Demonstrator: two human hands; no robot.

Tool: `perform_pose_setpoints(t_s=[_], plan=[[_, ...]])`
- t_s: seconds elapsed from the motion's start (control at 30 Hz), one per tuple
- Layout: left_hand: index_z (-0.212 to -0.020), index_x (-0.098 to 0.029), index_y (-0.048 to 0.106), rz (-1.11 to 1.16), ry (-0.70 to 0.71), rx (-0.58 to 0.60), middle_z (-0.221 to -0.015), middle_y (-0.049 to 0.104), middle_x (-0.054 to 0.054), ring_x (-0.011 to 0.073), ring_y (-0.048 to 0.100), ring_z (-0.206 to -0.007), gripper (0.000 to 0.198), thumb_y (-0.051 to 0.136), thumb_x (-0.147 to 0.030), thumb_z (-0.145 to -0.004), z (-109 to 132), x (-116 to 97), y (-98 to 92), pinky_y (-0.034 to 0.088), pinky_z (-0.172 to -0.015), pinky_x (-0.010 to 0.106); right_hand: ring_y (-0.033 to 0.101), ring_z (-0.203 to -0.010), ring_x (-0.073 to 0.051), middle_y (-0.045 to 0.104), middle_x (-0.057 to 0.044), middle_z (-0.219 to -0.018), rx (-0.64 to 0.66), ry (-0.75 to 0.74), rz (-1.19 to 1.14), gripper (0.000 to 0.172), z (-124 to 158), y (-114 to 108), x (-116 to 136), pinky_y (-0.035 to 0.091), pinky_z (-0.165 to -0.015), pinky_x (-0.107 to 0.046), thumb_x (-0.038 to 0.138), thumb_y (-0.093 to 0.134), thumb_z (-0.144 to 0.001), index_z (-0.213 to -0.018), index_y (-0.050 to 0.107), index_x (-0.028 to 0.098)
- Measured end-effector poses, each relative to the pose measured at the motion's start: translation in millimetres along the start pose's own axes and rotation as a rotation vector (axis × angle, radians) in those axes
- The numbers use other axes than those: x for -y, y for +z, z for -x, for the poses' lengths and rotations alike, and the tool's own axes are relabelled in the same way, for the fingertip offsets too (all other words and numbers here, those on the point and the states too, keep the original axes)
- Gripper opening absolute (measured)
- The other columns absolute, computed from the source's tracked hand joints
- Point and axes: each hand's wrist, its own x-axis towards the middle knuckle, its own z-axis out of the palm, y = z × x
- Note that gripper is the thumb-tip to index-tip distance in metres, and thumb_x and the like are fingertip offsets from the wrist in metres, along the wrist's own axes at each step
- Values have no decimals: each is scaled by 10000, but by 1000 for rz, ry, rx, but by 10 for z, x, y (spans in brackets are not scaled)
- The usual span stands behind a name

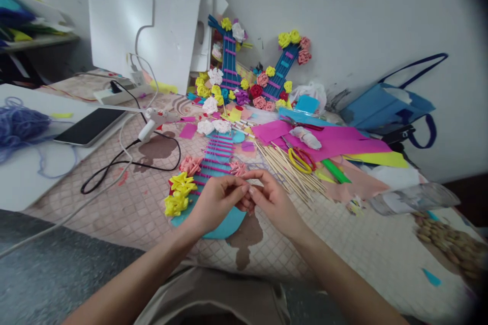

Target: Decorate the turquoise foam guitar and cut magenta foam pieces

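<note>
My left hand (217,202) and my right hand (269,199) meet fingertip to fingertip over the near end of a blue foam craft piece (217,160) crossed by pink strips. Both pinch something small that I cannot make out. Yellow foam flowers (178,193) sit on the piece's left edge, just left of my left hand. Pink foam flowers (190,165) lie a little farther up. A bundle of thin wooden sticks (290,170) fans out right of my right hand.
A white glue gun (154,121) with cords lies to the left, near a phone (89,126) and purple yarn (19,124). Yellow-handled scissors (299,159), magenta foam sheets (335,139), a blue bag (385,106) and finished flower-covered pieces (232,68) stand beyond.
</note>
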Motion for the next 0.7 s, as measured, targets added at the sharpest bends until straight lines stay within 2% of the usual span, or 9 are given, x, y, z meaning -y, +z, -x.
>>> perform_pose_setpoints(t_s=[0.13,0.23,0.37,0.47,0.7], plan=[[-709,-100,600,-74,45,-67,-556,617,-4,76,596,-499,189,556,-222,-846,27,-4,23,488,-502,161,579,-593,-104,576,47,-660,14,1,4,194,2,25,-7,479,-528,-236,266,517,-891,-1071,450,237],[-735,-95,619,-8,18,-20,-579,641,7,83,619,-526,178,565,-227,-841,25,1,-3,505,-526,166,567,-579,-94,566,53,-655,10,3,-15,189,13,26,-4,462,-526,-227,258,510,-895,-1073,451,237],[-798,-85,639,95,-47,32,-636,679,25,106,656,-573,166,666,-246,-768,12,24,-39,534,-560,184,564,-561,-86,582,51,-656,-5,22,-4,206,23,18,9,452,-519,-216,240,518,-887,-1080,447,240],[-782,-82,637,100,-65,2,-626,673,26,116,663,-575,181,678,-256,-754,13,43,-22,545,-568,197,556,-547,-86,571,56,-640,-33,14,0,203,28,30,7,447,-506,-210,239,523,-882,-1072,453,245],[-778,-94,625,82,-9,-76,-585,649,0,100,639,-528,136,644,-228,-771,28,81,47,537,-535,186,540,-538,-94,539,53,-638,-75,-12,-16,165,30,83,-46,448,-495,-225,282,510,-891,-1047,472,245]])
